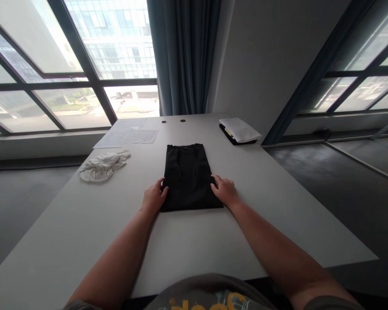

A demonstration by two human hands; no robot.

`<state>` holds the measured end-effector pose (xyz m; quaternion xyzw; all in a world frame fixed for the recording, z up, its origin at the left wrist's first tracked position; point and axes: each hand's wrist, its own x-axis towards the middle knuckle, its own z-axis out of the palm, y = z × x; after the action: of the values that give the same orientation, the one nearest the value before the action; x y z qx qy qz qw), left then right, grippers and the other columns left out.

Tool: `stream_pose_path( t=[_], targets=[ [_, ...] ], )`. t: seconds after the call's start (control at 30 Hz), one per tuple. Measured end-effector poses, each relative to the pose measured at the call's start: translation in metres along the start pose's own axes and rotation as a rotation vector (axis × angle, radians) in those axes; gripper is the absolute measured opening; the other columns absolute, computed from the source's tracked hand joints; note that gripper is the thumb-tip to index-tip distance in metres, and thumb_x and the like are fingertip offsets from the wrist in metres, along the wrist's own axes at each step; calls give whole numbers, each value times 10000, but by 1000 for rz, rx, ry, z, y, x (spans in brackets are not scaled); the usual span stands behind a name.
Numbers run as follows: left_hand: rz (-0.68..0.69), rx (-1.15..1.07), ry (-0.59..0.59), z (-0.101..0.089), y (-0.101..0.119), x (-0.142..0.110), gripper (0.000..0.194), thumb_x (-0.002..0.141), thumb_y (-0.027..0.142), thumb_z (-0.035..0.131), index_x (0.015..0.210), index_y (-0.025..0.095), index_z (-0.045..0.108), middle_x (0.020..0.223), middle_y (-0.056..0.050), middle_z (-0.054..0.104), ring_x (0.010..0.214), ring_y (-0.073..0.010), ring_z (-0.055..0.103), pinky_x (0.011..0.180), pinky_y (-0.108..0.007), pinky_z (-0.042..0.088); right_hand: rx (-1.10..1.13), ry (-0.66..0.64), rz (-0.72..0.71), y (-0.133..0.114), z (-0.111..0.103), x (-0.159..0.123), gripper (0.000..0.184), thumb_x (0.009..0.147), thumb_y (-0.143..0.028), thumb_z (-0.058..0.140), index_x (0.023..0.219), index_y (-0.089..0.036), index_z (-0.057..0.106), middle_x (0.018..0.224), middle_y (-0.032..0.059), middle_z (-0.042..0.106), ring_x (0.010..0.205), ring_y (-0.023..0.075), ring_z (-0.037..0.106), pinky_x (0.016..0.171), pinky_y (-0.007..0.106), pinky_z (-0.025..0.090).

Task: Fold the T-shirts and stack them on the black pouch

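Nearest you is the front of your dark grey T-shirt (207, 297), with yellow lettering, at the edge of the white table (194, 245). Ahead of it your left hand (154, 197) and right hand (225, 191) rest at opposite side edges of a folded black garment (189, 178). Both hands are loosely curved and partly open, thumbs parted from the fingers; they touch the cloth at its sides, with neither closed around it.

The garment lies flat between your hands, its near edge just closer to you than your fingers and its far end reaching beyond them. It is plain, matt black, folded into a neat, nearly rectangular panel with a straight near edge and shallow creases over the top layer. The far edge looks thicker and slightly uneven, perhaps a waistband, with a small pale mark near its middle.

Beyond your left hand, out to its left, lies a crumpled white cloth (104, 166); farther past that hand are printed paper sheets (141, 136). Well beyond your right hand, a white packet (243, 130) sits on a black item (228, 135). Farthest ahead of both hands hangs a blue curtain (184, 60), beside the window (126, 41).
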<state>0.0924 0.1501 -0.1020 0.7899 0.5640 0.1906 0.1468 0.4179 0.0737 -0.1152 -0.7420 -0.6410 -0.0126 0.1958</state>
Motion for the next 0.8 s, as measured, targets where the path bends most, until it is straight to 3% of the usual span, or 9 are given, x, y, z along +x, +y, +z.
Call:
stream_pose_path(
  t=[0.1,0.23,0.33,0.43,0.8],
  targets=[
    [6,-37,-22,-8,2,-20,459,1028,409,494,1458,249,516,936,-21,732,839,-207,694,813,-326,477,116,-31,-31,-5,-9,-33,437,964,-284,524,1383,-190,605,847,31,693,811,208,640,890,356,448],
    [9,-15,-68,-10,6,-38,469,1026,404,496,1468,247,505,877,-20,726,812,-223,698,770,-322,476,261,-21,-59,-13,-15,-65,362,946,-272,520,1270,-203,666,915,52,721,871,217,662,886,361,478],
    [40,25,-69,-8,8,-43,487,1021,383,509,1483,231,490,933,-55,748,895,-255,717,814,-343,490,355,19,-79,-15,-16,-72,253,927,-245,526,1090,-214,717,1009,74,749,974,236,670,922,378,499],
    [51,43,-65,-7,5,-45,465,1019,359,517,1466,230,505,970,-68,763,934,-262,726,849,-354,500,422,60,-69,-11,-19,-74,180,913,-240,551,959,-233,725,975,63,758,972,239,676,924,383,519],
    [218,-9,-124,-7,-17,-79,305,968,366,572,1246,271,655,1126,-56,769,1099,-262,703,1003,-430,499,431,-19,-144,-5,-43,-119,104,867,-164,616,848,-235,689,875,50,721,931,241,636,863,374,523]
  ],
)
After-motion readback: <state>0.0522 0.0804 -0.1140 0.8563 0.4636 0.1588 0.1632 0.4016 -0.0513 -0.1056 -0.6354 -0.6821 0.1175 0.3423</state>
